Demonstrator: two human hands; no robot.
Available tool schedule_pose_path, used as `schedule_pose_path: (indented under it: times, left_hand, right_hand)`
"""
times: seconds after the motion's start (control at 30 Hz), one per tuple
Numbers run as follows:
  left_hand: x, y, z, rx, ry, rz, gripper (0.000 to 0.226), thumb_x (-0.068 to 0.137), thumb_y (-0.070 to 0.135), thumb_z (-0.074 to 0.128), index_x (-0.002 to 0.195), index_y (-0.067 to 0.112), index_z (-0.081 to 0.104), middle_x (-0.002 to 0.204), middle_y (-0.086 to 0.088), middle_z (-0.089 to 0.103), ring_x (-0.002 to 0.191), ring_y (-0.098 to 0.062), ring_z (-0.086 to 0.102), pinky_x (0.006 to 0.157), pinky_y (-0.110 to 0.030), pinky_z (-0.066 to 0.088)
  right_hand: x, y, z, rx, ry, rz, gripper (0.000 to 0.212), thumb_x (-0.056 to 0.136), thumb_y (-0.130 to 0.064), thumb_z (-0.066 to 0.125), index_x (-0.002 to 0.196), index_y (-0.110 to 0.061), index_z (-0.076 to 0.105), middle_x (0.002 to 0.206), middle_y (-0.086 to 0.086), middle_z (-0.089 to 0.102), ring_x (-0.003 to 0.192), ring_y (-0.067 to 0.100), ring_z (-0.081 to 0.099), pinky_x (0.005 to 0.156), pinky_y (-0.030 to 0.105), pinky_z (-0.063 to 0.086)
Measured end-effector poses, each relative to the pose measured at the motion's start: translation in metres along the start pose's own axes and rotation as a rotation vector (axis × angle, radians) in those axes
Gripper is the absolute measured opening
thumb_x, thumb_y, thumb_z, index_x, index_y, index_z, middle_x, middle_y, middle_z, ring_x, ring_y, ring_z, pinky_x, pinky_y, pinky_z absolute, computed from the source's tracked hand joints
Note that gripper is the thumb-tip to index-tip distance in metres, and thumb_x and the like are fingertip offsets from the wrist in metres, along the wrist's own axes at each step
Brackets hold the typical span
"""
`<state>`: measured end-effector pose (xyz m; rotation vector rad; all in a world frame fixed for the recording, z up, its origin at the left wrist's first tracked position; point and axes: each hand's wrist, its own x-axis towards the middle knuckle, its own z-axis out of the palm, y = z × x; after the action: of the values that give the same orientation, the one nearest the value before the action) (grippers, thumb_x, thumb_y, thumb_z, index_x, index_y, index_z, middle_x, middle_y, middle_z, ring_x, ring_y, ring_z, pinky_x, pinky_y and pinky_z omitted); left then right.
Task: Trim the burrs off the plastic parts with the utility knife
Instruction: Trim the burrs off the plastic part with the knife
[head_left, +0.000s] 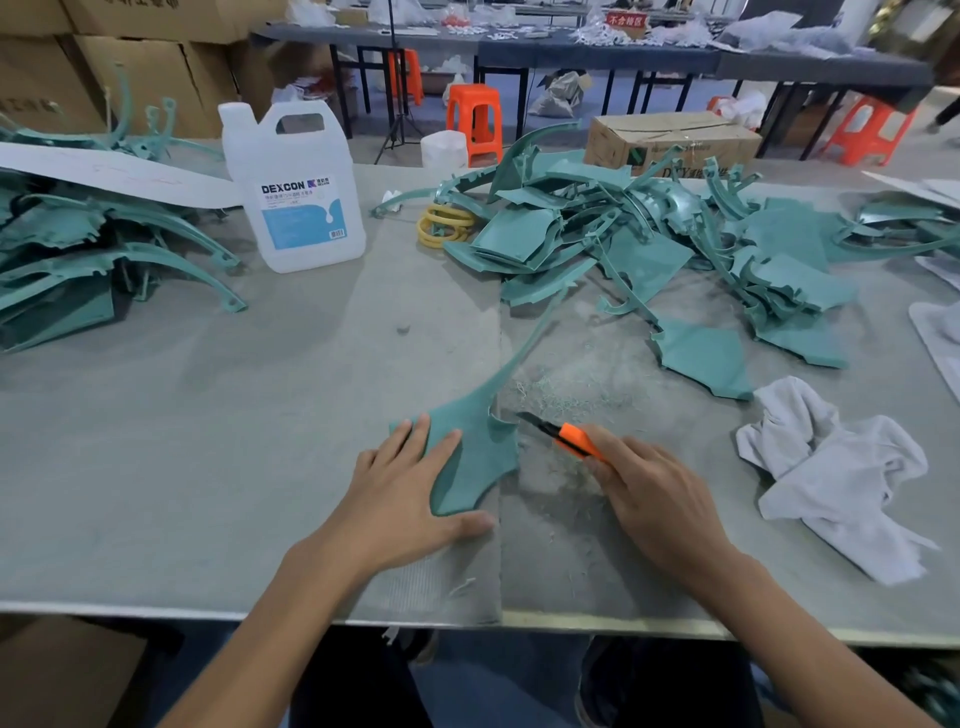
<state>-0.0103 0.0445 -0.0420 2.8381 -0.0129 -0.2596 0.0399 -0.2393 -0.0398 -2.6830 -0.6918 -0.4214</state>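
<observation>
A teal plastic part (480, 447) with a long thin arm running up and to the right lies flat on the grey table (208, 441). My left hand (405, 499) presses on its left side with straight, spread fingers, thumb along its lower edge. My right hand (649, 493) grips an orange utility knife (563, 439). The dark blade points up and left, its tip close to the part's right edge. Fine plastic shavings (561, 395) lie just beyond the blade.
A heap of teal parts (649, 249) fills the back right, another heap (78, 260) the far left. A white DEXCON jug (296, 192) stands at the back, yellow rings (444, 226) beside it. A grey rag (831, 478) lies to the right. A cardboard box (670, 140) sits behind.
</observation>
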Motion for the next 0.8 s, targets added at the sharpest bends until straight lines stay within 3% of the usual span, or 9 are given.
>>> schedule_pose_path:
  times: [0.17,0.27,0.3,0.37,0.47,0.53,0.63,0.7,0.8]
  left_hand:
    - [-0.015,0.007,-0.013,0.104,0.209,0.088,0.077,0.090,0.078,0.026,0.151,0.033,0.038,0.158,0.005,0.039,0.143,-0.017,0.037,0.108,-0.035,0.035]
    - [-0.018,0.006,-0.022,0.043,0.501,0.145,0.076,0.091,0.074,0.025,0.129,0.022,0.065,0.122,-0.001,0.072,0.099,-0.025,0.071,0.077,-0.039,0.056]
    - [-0.017,0.003,-0.026,0.036,0.585,0.173,0.077,0.090,0.075,0.026,0.119,0.019,0.070,0.105,-0.003,0.076,0.082,-0.028,0.072,0.066,-0.039,0.057]
    - [-0.014,-0.003,-0.033,0.054,0.566,0.170,0.079,0.084,0.081,0.031,0.107,0.018,0.072,0.090,-0.002,0.076,0.074,-0.029,0.069,0.062,-0.039,0.055]
    - [-0.011,-0.009,-0.033,0.159,0.278,0.147,0.066,0.082,0.078,0.051,0.108,0.019,0.065,0.096,0.002,0.070,0.084,-0.024,0.065,0.072,-0.037,0.050]
    - [-0.014,-0.012,-0.029,0.142,0.247,0.184,0.050,0.084,0.060,0.067,0.108,0.016,0.067,0.103,0.000,0.070,0.088,-0.024,0.066,0.075,-0.036,0.051]
    - [-0.020,-0.010,-0.031,0.070,0.431,0.237,0.042,0.078,0.048,0.059,0.094,0.012,0.073,0.097,-0.005,0.074,0.080,-0.028,0.071,0.065,-0.037,0.058]
    - [-0.023,-0.007,-0.039,0.063,0.627,0.249,0.035,0.078,0.040,0.054,0.091,0.014,0.074,0.089,-0.001,0.075,0.072,-0.027,0.071,0.057,-0.033,0.057]
    - [-0.020,-0.004,-0.053,-0.120,0.749,0.193,0.014,0.086,0.013,0.073,0.099,0.019,0.074,0.091,0.009,0.073,0.076,-0.014,0.065,0.068,-0.025,0.050]
  right_hand:
    - [0.001,0.000,-0.003,0.117,0.004,0.098,0.036,0.102,-0.045,0.043,0.139,-0.046,0.046,0.099,-0.017,0.068,0.079,0.018,0.065,0.055,0.036,0.047]
    - [0.000,0.003,-0.008,0.262,0.005,0.178,0.042,0.102,-0.037,0.051,0.140,-0.054,0.044,0.069,-0.023,0.056,0.059,0.003,0.055,0.054,0.025,0.037]
    - [-0.001,0.004,-0.009,0.287,0.000,0.192,0.043,0.102,-0.038,0.051,0.141,-0.055,0.043,0.064,-0.020,0.054,0.058,0.004,0.055,0.053,0.022,0.035]
    - [-0.005,0.000,-0.011,0.326,-0.013,0.192,0.044,0.101,-0.042,0.049,0.141,-0.059,0.042,0.062,-0.014,0.056,0.059,0.005,0.056,0.051,0.018,0.036]
    - [-0.014,-0.004,-0.010,0.359,-0.012,0.187,0.045,0.100,-0.044,0.048,0.139,-0.065,0.039,0.066,-0.012,0.060,0.063,0.005,0.058,0.052,0.020,0.042]
    - [-0.019,-0.004,-0.010,0.374,0.005,0.189,0.046,0.100,-0.044,0.049,0.138,-0.068,0.038,0.067,-0.011,0.062,0.063,0.007,0.059,0.054,0.022,0.045]
    - [-0.024,-0.002,-0.011,0.423,0.011,0.195,0.046,0.100,-0.044,0.049,0.133,-0.073,0.037,0.071,-0.009,0.066,0.059,0.009,0.060,0.055,0.023,0.048]
    - [-0.025,-0.003,-0.013,0.439,-0.005,0.195,0.042,0.099,-0.050,0.047,0.131,-0.075,0.037,0.077,-0.007,0.069,0.061,0.008,0.063,0.061,0.032,0.054]
    - [-0.026,-0.006,-0.019,0.464,-0.008,0.209,0.040,0.094,-0.062,0.041,0.132,-0.074,0.038,0.081,-0.007,0.070,0.064,0.010,0.066,0.063,0.042,0.058]
